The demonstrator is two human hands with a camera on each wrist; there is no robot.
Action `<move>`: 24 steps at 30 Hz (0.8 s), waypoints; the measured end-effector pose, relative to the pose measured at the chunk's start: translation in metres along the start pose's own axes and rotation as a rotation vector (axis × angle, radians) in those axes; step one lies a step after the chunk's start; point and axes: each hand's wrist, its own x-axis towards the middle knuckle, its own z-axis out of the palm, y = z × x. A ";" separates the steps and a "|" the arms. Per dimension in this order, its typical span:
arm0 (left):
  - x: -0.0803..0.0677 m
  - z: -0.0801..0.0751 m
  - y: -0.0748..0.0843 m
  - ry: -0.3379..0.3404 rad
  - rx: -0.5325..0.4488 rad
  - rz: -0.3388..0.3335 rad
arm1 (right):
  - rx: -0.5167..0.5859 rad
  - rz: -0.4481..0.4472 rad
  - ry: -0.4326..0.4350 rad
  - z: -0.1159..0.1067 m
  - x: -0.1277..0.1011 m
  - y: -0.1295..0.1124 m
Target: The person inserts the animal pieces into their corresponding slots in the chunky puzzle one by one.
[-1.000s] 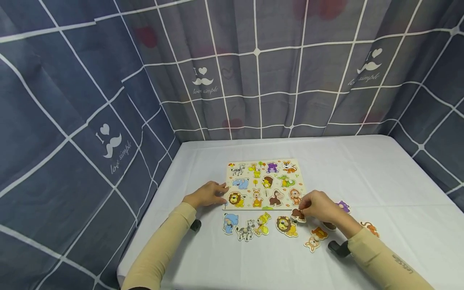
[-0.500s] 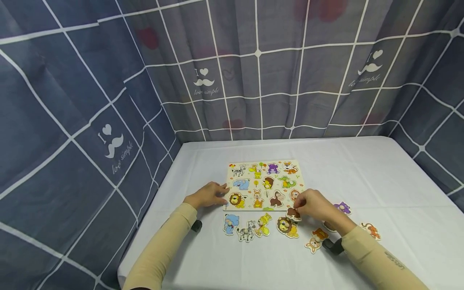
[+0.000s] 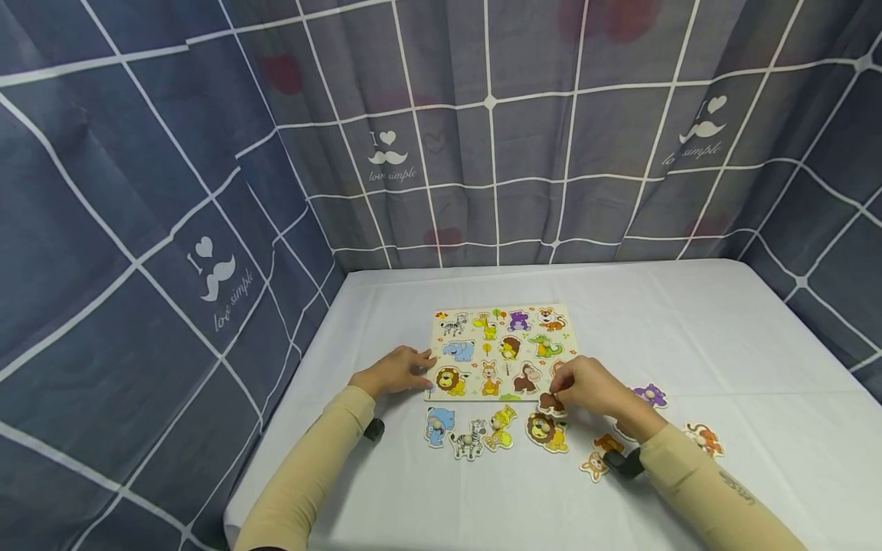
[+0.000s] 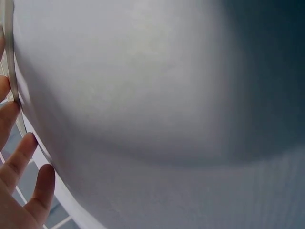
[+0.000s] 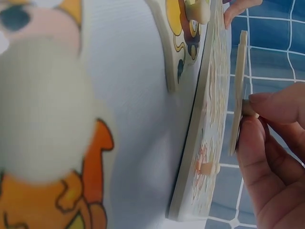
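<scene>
My right hand (image 3: pixel 586 383) pinches the small knob (image 5: pixel 249 108) of a brown animal puzzle piece (image 3: pixel 550 405). That piece is held on edge in the right wrist view, apart from the puzzle board (image 5: pixel 188 162). From the head it overlaps the board's front edge, just below the printed gorilla (image 3: pixel 527 377). At the board's left edge rests my left hand (image 3: pixel 394 371), fingers spread, fingertips (image 4: pixel 29 140) against the edge. A monkey piece with a knob (image 5: pixel 208 168) sits in the front right corner, partly hidden by my right hand. The crocodile piece (image 3: pixel 547 346) lies in the board too.
Along the board's front lie elephant (image 3: pixel 439 426), zebra (image 3: pixel 468 440), giraffe (image 3: pixel 499 428) and lion (image 3: pixel 547 433) pieces. A kangaroo piece (image 3: pixel 594 465) is partly covered by the black wrist camera (image 3: pixel 623 462). Purple (image 3: pixel 651 395) and orange (image 3: pixel 706 438) pieces lie right of my forearm.
My right hand has moved a little left with the brown piece, from below the monkey to below the gorilla. My left hand stays at the board's edge.
</scene>
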 end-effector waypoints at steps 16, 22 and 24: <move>-0.001 0.001 -0.001 0.001 -0.001 0.002 | 0.046 -0.012 -0.004 0.003 0.005 -0.003; -0.002 0.000 0.000 -0.005 -0.011 0.001 | 0.038 -0.021 -0.003 0.003 0.009 -0.003; -0.002 0.000 0.000 -0.006 -0.015 0.004 | 0.037 -0.026 -0.003 0.003 0.010 -0.003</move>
